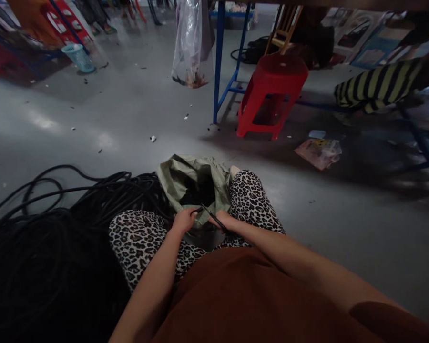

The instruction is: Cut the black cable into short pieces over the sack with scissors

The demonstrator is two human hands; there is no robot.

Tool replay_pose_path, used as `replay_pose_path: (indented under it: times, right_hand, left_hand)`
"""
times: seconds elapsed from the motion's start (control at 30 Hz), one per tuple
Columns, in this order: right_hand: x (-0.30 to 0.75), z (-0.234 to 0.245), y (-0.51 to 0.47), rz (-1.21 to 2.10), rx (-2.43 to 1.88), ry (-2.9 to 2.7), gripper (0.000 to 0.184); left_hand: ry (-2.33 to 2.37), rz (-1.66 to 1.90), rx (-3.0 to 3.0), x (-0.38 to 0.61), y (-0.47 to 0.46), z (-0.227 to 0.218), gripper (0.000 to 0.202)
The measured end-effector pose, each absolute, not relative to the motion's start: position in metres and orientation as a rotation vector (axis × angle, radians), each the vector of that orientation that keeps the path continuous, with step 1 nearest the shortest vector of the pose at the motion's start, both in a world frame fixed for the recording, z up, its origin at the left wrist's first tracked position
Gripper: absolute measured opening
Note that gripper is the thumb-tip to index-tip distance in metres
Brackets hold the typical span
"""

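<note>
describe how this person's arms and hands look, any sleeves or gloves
Both arms are bare from the hands up to where they leave the picture, with no sleeves showing. The left hand and right hand wear no gloves. No rings, watch or bands can be made out in the dim light.

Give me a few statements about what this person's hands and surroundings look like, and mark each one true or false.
1. Both hands meet over the green sack. True.
2. The right hand holds a thin dark tool. True.
3. The stool is blue. False: it is red.
4. The black cable pile lies on the person's right. False: it lies on their left.
5. The left hand rests on the floor. False: it is raised at the sack's mouth.
</note>
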State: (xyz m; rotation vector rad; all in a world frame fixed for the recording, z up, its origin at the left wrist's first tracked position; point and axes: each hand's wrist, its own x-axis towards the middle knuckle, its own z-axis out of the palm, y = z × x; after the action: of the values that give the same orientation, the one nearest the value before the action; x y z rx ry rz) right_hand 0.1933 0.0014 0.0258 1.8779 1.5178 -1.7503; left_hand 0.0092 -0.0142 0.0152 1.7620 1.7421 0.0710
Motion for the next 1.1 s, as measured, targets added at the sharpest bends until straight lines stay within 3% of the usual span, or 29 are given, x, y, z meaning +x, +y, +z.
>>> replay_pose_path:
  times: [0.3, 0.47, 1.1]
  right_hand:
    - [0.190, 0.036, 0.004, -1.924, 1.999, 1.324, 0.038]
    - [0.192, 0.036, 0.002, -1.983, 1.843, 1.378, 0.047]
    - [0.192, 0.036, 0.002, -1.897, 1.742, 1.542, 0.053]
  left_hand:
    - [1.903, 0.272, 1.631, 0.007, -0.008, 0.015, 0.036]
    - [1.891, 0.416, 1.600, 0.006, -0.006, 0.010, 0.035]
    - [1.749, 0.376, 1.664, 0.010, -0.012, 0.007, 0.033]
